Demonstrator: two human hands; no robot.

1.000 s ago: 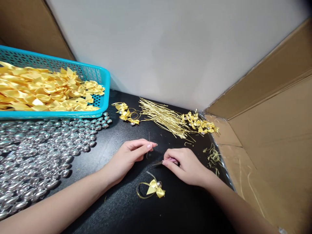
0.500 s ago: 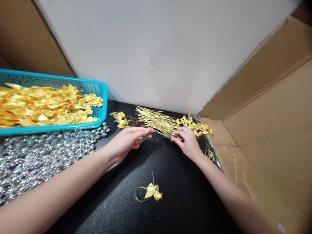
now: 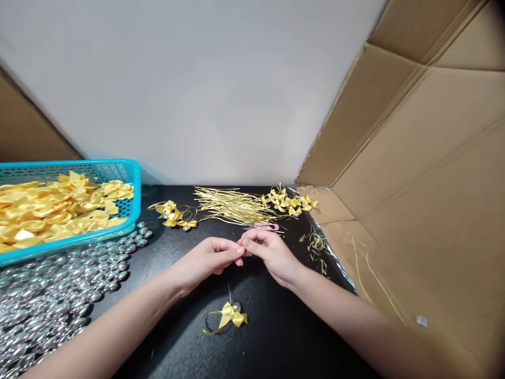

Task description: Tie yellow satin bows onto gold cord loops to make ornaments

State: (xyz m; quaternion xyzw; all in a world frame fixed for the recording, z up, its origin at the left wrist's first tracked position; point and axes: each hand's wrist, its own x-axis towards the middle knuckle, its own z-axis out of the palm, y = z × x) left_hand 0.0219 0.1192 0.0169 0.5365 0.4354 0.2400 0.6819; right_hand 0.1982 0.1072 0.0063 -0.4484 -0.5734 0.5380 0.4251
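My left hand point(image 3: 215, 259) and my right hand point(image 3: 274, 258) meet fingertip to fingertip above the black table. Both are closed in a pinch; whatever lies between the fingers is too small or hidden to make out. Just behind my right hand lies a pair of pink-handled thread snips point(image 3: 267, 226). A yellow satin bow with a silver bell-like bead and a gold cord loop point(image 3: 232, 316) rests on the table in front of my hands. Beyond them is a pile of gold cords point(image 3: 232, 204).
At left, a turquoise basket point(image 3: 136, 197) holds many yellow bows point(image 3: 59, 205), with silver beads point(image 3: 67, 295) spread before it. Finished-looking bow pieces lie at back left point(image 3: 173, 215) and back right point(image 3: 292, 200). Cord scraps point(image 3: 315, 241) lie near cardboard point(image 3: 426, 173) at right.
My right hand has let go of the pink snips, leaving them by the cords, and has come to my left hand's fingertips. The view has tilted and shifted right.
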